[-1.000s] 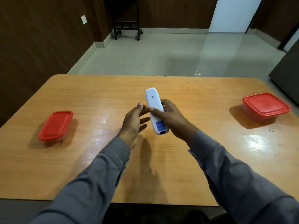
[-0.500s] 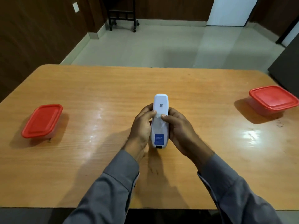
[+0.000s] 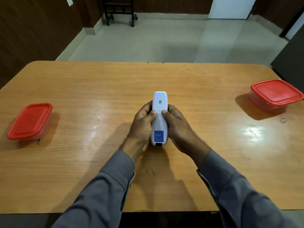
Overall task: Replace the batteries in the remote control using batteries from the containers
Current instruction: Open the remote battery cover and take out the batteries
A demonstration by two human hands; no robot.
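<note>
Probably an office: wood-panelled walls (image 3: 32, 27), tiled floor (image 3: 156, 41).

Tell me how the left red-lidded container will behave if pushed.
The left container looks low and wide, so it would probably slide rather than tip. The glossy table likely lets it glide easily. Its thin plastic suggests lightness; contents are hidden.

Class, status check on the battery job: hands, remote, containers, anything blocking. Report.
Left hand and right hand both grip remote, back up, thumbs at cover seam. Cover on. Left container and right container lidded. Nothing blocking.
</note>
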